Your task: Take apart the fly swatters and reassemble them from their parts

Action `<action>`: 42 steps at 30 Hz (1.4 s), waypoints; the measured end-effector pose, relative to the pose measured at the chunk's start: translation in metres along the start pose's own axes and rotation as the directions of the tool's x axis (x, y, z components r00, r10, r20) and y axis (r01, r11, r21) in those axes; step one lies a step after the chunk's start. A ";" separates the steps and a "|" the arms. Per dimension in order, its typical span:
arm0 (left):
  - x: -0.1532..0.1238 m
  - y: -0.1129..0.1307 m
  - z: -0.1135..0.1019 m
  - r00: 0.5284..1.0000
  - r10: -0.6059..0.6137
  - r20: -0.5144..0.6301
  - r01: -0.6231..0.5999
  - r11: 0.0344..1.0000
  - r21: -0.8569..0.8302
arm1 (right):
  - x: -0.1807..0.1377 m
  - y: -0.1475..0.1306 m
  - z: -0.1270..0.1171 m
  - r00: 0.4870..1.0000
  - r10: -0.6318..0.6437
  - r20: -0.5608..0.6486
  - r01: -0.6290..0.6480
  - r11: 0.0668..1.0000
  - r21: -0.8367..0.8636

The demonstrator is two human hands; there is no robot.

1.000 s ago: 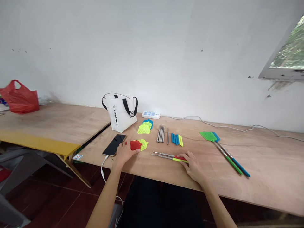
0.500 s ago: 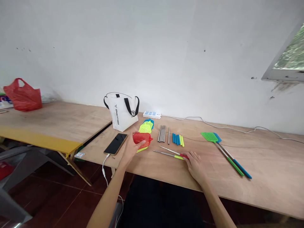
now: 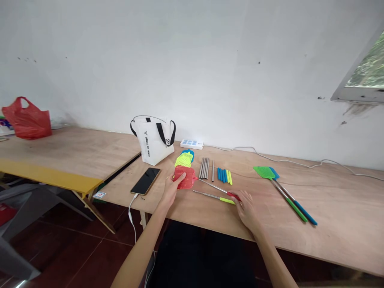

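"Red paddle (image 3: 188, 181): where?"
"Right of the phone (image 3: 145, 181), pinched in my left hand (image 3: 170, 190)."
"And the right hand (image 3: 246, 206)?"
"Farther right of the phone, clamped on the red rod (image 3: 216, 187), its tip by the paddle's neck; I can't tell if they touch."

By the pale wooden tabletop (image 3: 336, 216), a phone (image 3: 145, 181) and a white bag (image 3: 154, 146) are carried at the left, with a power strip (image 3: 192, 144) behind. Overlapped yellow mesh heads (image 3: 183, 160) and blue mesh heads (image 3: 191, 153), metal tubes (image 3: 205, 168), blue grips (image 3: 222, 175) and yellow grips (image 3: 229, 177) are laid out mid-table; a yellow-handled rod (image 3: 227, 200) is placed nearer, a green swatter (image 3: 264, 172) and blue swatter (image 3: 305, 212) rightward.
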State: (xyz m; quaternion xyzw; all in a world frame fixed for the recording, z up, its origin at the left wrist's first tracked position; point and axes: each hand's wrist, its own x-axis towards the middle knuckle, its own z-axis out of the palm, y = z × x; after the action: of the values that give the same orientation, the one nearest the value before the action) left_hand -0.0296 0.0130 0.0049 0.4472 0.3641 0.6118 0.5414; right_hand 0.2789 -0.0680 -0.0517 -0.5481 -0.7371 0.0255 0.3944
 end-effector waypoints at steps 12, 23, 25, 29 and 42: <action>0.002 -0.001 -0.004 0.999 -0.034 0.027 0.035 0.998 -0.045 | 0.000 -0.002 -0.001 0.996 -0.085 -0.024 0.086 0.996 0.021; 0.003 0.004 -0.010 0.996 -0.031 0.079 0.028 0.999 0.038 | 0.000 -0.002 0.000 0.995 -0.103 -0.009 0.104 0.995 0.010; 0.004 0.005 -0.013 0.994 -0.028 0.104 0.020 0.997 0.078 | 0.000 -0.001 0.000 0.994 -0.110 -0.003 0.110 0.994 0.007; 0.004 0.005 -0.017 0.989 -0.014 0.145 -0.008 0.988 0.152 | 0.000 -0.001 -0.001 0.990 -0.140 0.025 0.140 0.990 -0.016; 0.000 0.003 -0.005 0.998 0.005 0.067 -0.011 0.996 0.089 | -0.002 -0.006 0.000 0.985 -0.166 0.037 0.166 0.986 -0.001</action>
State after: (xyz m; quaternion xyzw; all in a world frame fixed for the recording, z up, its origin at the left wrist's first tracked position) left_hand -0.0353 0.0132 0.0065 0.4925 0.3710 0.5820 0.5301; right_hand 0.2750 -0.0724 -0.0500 -0.4849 -0.7875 0.0012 0.3803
